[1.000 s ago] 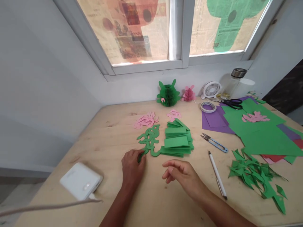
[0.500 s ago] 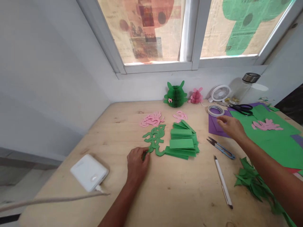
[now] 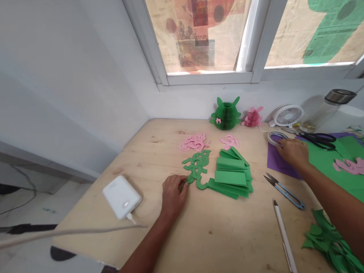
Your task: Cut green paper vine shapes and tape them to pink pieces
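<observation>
My left hand (image 3: 174,195) rests on the wood table, thumb and forefinger pinched on the edge of a green paper cutout. It belongs to a loose pile of curly green cutouts (image 3: 196,163). Folded green paper strips (image 3: 230,177) lie stacked to the right of that pile. Over at the right, my right hand (image 3: 294,153) has its fingers closed at the near rim of a roll of tape (image 3: 273,142), above purple paper (image 3: 277,159). The hand hides part of the roll. Thread snips (image 3: 286,191) and a white pen (image 3: 284,235) lie nearer me.
Pink cutouts (image 3: 195,142) lie behind the green ones. A green paper figure (image 3: 226,115), a pink one (image 3: 252,118), a small fan (image 3: 288,115) and a glass bottle (image 3: 321,115) stand by the wall. Black scissors (image 3: 320,140) lie right; a white power bank (image 3: 121,197) left.
My right hand has moved onto the rim of the tape roll. My left hand stays at the green cutouts. The view has turned left, shifting everything rightward.
</observation>
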The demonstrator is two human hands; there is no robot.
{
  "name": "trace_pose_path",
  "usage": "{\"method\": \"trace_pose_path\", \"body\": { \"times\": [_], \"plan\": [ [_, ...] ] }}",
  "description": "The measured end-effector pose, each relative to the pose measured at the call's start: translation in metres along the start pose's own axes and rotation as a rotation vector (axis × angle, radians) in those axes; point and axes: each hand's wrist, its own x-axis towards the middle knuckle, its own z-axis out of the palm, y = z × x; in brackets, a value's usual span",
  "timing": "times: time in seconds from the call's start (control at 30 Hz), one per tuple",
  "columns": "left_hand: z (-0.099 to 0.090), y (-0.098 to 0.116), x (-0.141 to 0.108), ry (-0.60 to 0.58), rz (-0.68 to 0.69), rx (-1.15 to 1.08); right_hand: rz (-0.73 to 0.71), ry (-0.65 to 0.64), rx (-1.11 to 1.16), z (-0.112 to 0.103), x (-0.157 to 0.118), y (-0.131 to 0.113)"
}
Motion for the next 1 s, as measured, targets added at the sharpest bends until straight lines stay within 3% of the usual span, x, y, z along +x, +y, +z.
{"method": "trace_pose_path", "body": {
  "times": [0.33,0.5,0.6,0.7,0.8,0.87,1.0],
  "plan": [
    [-0.002,0.003,0.001,-0.013,-0.012,0.013,0.08,0.076,0.018,-0.004,0.011,0.005],
    [-0.002,0.005,0.001,0.007,-0.006,0.021,0.198,0.165,0.112,-0.031,0.003,0.001],
    [-0.002,0.005,0.001,0.006,-0.009,0.019,0.343,0.301,0.476,-0.062,-0.025,-0.017],
    [-0.001,0.005,0.0,0.01,-0.016,0.007,0.386,0.33,0.93,-0.09,-0.071,-0.039],
    [-0.001,0.005,-0.001,0.045,-0.027,-0.022,0.433,0.12,1.336,-0.1,-0.126,-0.056],
    [-0.002,0.005,-0.001,0.076,-0.034,-0.039,0.481,-0.054,1.443,-0.099,-0.161,-0.064],
    [-0.006,0.006,0.0,0.083,-0.027,-0.035,0.393,-0.307,1.642,-0.089,-0.217,-0.086]
  ]
}}
